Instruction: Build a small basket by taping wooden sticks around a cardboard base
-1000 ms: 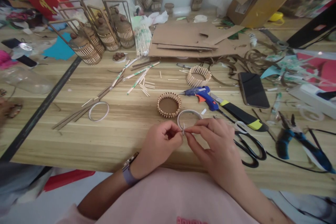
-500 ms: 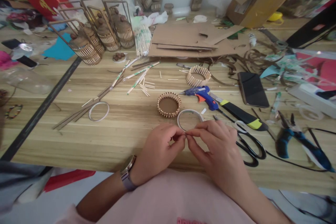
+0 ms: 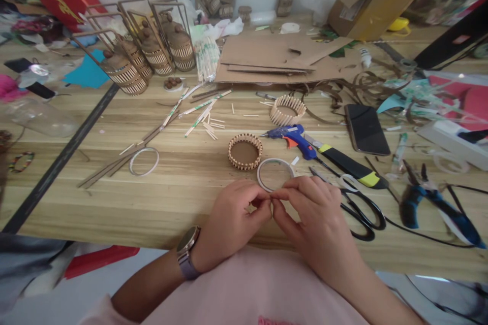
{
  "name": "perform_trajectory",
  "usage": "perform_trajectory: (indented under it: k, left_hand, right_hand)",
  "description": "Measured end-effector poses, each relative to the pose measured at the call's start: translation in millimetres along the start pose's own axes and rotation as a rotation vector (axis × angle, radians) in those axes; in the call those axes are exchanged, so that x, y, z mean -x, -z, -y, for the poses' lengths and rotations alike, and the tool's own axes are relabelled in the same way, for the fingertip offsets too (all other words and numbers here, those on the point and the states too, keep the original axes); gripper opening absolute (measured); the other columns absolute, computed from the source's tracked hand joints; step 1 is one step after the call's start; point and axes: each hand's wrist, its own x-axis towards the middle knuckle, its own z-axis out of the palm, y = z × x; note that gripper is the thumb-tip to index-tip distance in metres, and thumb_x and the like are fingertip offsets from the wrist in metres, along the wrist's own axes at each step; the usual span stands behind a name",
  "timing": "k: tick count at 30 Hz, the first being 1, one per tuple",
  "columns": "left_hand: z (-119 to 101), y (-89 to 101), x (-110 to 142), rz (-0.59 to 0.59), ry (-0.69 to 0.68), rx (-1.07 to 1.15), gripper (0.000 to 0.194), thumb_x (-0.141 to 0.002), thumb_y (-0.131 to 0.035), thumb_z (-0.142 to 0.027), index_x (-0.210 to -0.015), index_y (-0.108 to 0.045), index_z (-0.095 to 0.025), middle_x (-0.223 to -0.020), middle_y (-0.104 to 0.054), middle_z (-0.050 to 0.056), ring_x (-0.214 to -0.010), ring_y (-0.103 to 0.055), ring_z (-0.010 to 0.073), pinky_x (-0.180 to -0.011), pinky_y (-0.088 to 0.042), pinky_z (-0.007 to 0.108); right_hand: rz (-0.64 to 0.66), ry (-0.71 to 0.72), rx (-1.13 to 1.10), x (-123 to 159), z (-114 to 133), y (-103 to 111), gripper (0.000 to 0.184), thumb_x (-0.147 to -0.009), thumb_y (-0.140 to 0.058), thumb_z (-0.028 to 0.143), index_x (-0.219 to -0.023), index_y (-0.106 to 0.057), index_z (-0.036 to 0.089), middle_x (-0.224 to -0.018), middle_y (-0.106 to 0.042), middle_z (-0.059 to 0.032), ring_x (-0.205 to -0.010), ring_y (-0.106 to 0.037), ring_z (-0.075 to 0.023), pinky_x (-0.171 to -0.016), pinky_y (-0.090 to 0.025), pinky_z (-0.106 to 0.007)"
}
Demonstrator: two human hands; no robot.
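Note:
Just in front of my body, my left hand [image 3: 238, 221] and my right hand [image 3: 314, 218] meet with thumb and forefinger pinched. Whatever lies between the fingertips is too small and covered to make out. A thin white ring [image 3: 261, 175], like a narrow tape roll, lies right beyond the fingertips, its near edge partly covered by them. Farther off to the left stands a small round brown dish edged with short sticks [image 3: 245, 163]. Black-handled scissors [image 3: 368, 213] rest beside my right hand, partly behind it.
A blue glue gun [image 3: 292, 134], a yellow-black cutter [image 3: 348, 166], a phone [image 3: 366, 129] and pliers [image 3: 438, 198] lie to the right. Left are another white ring [image 3: 131, 167] and brown strips [image 3: 110, 165]. Stick-walled lidded baskets [image 3: 183, 53] and cardboard [image 3: 263, 51] stand or lie behind.
Both hands stay pinched together at nearly the same spot, with only a slight shift of the fingers. The things on the table have not moved.

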Motion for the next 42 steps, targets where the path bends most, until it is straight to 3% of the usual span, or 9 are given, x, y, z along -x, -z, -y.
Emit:
perform_trajectory:
  k: [12,18,26,36,39,42]
  left_hand:
    - [-2,-2.0,0,-0.054,0.003,0.008,0.017,-0.08,-0.059,-0.006,-0.067,-0.058,-0.018,-0.067,-0.06,-0.004,-0.066,-0.053,0.0104,-0.065,-0.039,0.022]
    - [-1,0.0,1,-0.034,0.004,0.007,0.017,-0.078,-0.056,-0.005,-0.069,-0.058,-0.019,-0.067,-0.061,-0.004,-0.065,-0.054,0.011,-0.066,-0.04,0.023]
    - [-1,2.5,0,0.01,-0.012,-0.013,0.016,-0.08,-0.056,-0.008,-0.069,-0.058,-0.02,-0.068,-0.063,-0.003,-0.067,-0.055,0.0128,-0.068,-0.042,0.025]
    - [-2,3.2,0,-0.006,-0.012,0.055,0.016,-0.076,-0.056,-0.005,-0.069,-0.057,-0.019,-0.069,-0.062,-0.004,-0.067,-0.054,0.0113,-0.068,-0.04,0.023]
    - [0,4.7,2,0.003,0.02,0.105,0.014,-0.077,-0.056,-0.007,-0.07,-0.059,-0.019,-0.069,-0.062,-0.004,-0.066,-0.054,0.0107,-0.068,-0.04,0.023]
    - [3,6.0,3,0.041,0.129,0.246,0.01,-0.078,-0.057,-0.013,-0.07,-0.06,-0.019,-0.067,-0.061,-0.004,-0.064,-0.053,0.0105,-0.064,-0.041,0.022]
  right_hand:
    - [0.01,0.012,-0.024,1,-1,1,0.017,-0.094,-0.052,0.019,-0.083,-0.065,0.021,-0.084,-0.063,-0.0031,-0.079,-0.053,-0.0202,-0.072,-0.031,-0.035]
    - [0.056,-0.044,-0.196,0,-6,1,0.015,-0.091,-0.054,0.016,-0.087,-0.067,0.022,-0.085,-0.063,-0.0024,-0.081,-0.059,-0.0189,-0.073,-0.038,-0.035]
    - [0.12,-0.168,-0.361,-8,-9,5,0.016,-0.086,-0.059,0.018,-0.075,-0.069,0.023,-0.073,-0.064,-0.0009,-0.069,-0.062,-0.0158,-0.064,-0.047,-0.029]
    - [0.09,-0.16,-0.342,-12,-10,8,0.018,-0.084,-0.057,0.017,-0.066,-0.06,0.023,-0.067,-0.062,0.0003,-0.063,-0.06,-0.0143,-0.058,-0.047,-0.026]
    - [0.097,-0.182,-0.349,-11,-19,11,0.02,-0.086,-0.056,0.02,-0.066,-0.058,0.023,-0.067,-0.061,0.0009,-0.063,-0.06,-0.0141,-0.058,-0.047,-0.026]
    - [0.064,-0.229,-0.239,-3,-44,11,0.02,-0.088,-0.054,0.024,-0.068,-0.058,0.023,-0.071,-0.063,0.0,-0.065,-0.061,-0.0156,-0.06,-0.046,-0.028]
